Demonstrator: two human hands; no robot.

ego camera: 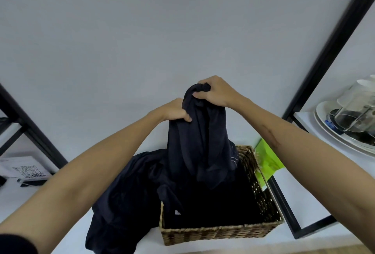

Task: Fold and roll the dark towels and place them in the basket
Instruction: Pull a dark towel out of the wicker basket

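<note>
A dark navy towel (199, 142) hangs bunched above the woven basket (219, 231). My right hand (214, 91) grips its top end, highest in view. My left hand (175, 110) pinches the towel's left edge a little lower. The towel's lower end drapes down into the basket's dark inside. More dark towels (125, 199) lie in a crumpled heap on the white table (71, 239), against the basket's left side.
A black metal frame (284, 203) runs along the basket's right side, with a bright green sheet (267, 160) behind it. Plates and a glass jar (353, 115) sit on a shelf at right. A QR-code card (28, 170) stands at left.
</note>
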